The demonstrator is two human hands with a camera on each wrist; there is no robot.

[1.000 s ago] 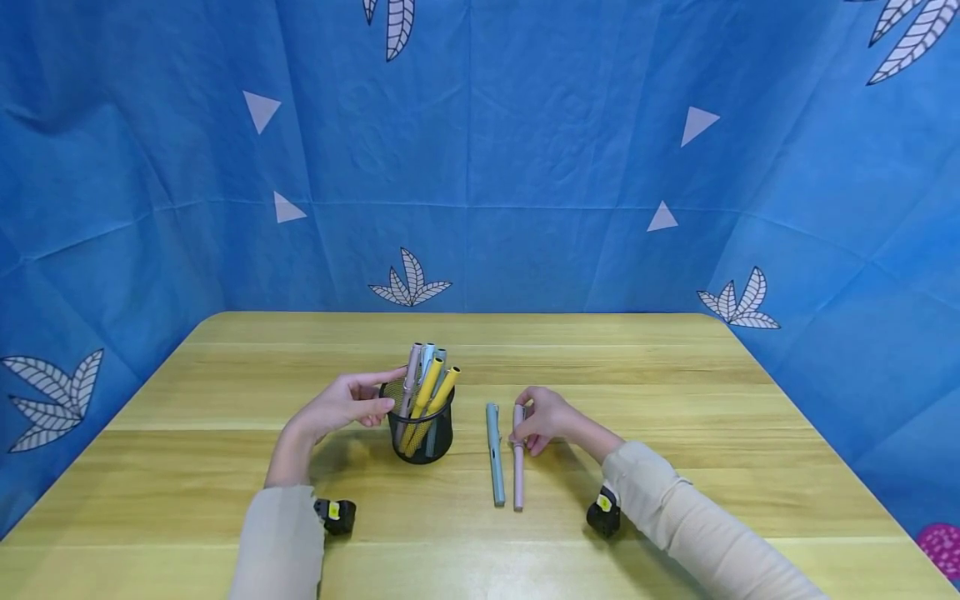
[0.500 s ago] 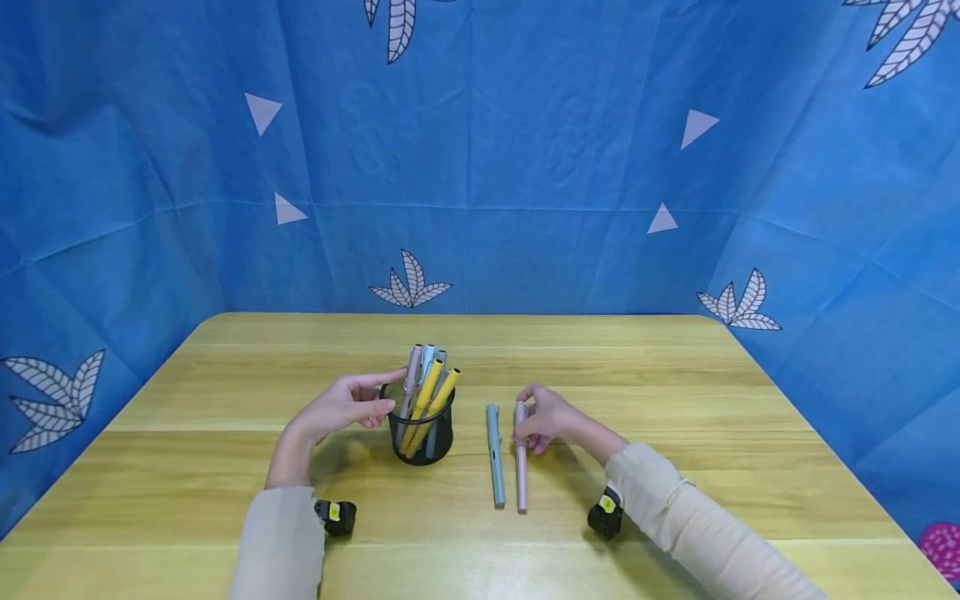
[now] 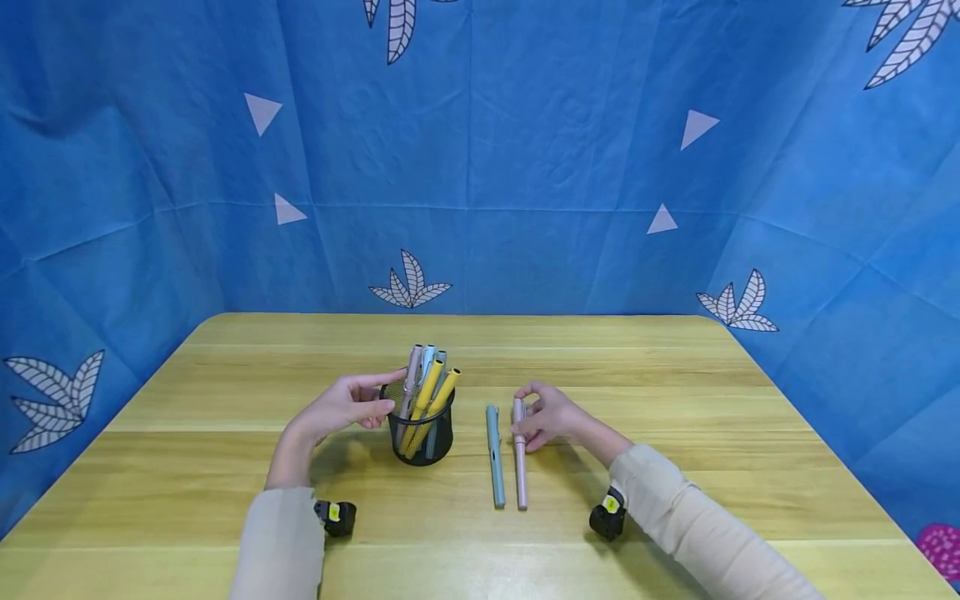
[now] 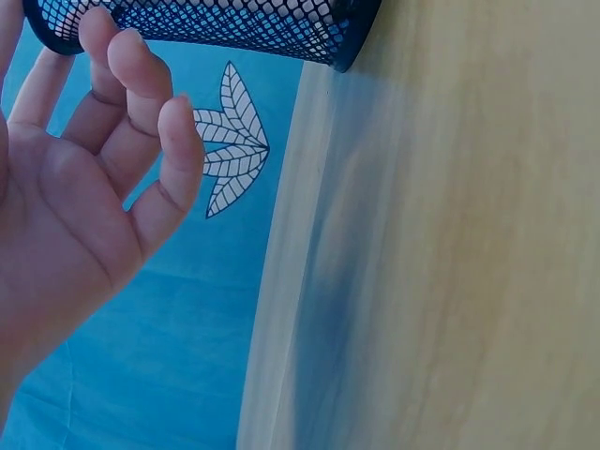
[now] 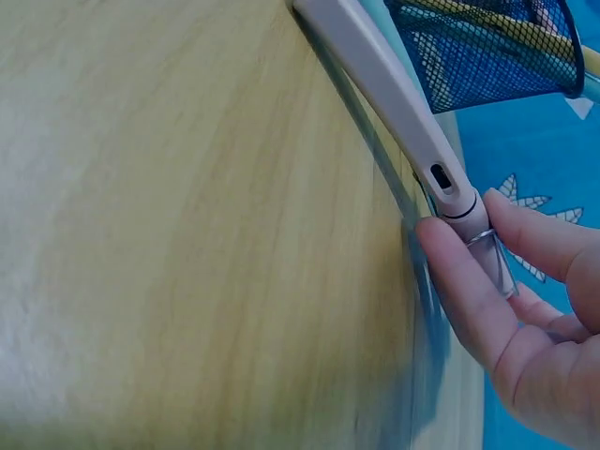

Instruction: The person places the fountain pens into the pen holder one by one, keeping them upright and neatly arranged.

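My left hand (image 3: 341,408) holds the black mesh pen holder (image 3: 442,439) by its left side, thumb and index finger at the rim. In the left wrist view, curled fingertips (image 4: 141,70) meet the holder's mesh wall (image 4: 234,26). Yellow pens (image 3: 427,390), a lilac pen (image 3: 411,377) and bluish ones lean in the holder. To its right, my right hand (image 3: 551,419) pinches a pale pink pen (image 3: 521,475) by the cap end. The right wrist view shows thumb and fingers on the cap near its metal clip (image 5: 500,258). Just left of it, a blue-green pen (image 3: 495,458) lies on the table.
The wooden table (image 3: 660,367) reaches back to a blue patterned curtain (image 3: 562,167). Small black wrist cameras (image 3: 609,515) sit at both sleeves. Something round and pink (image 3: 941,548) shows beyond the table's right edge.
My right hand has shifted the pink pen slightly right, away from the blue-green pen, and its cap end sits a little higher in view. The left hand and holder stay in place.
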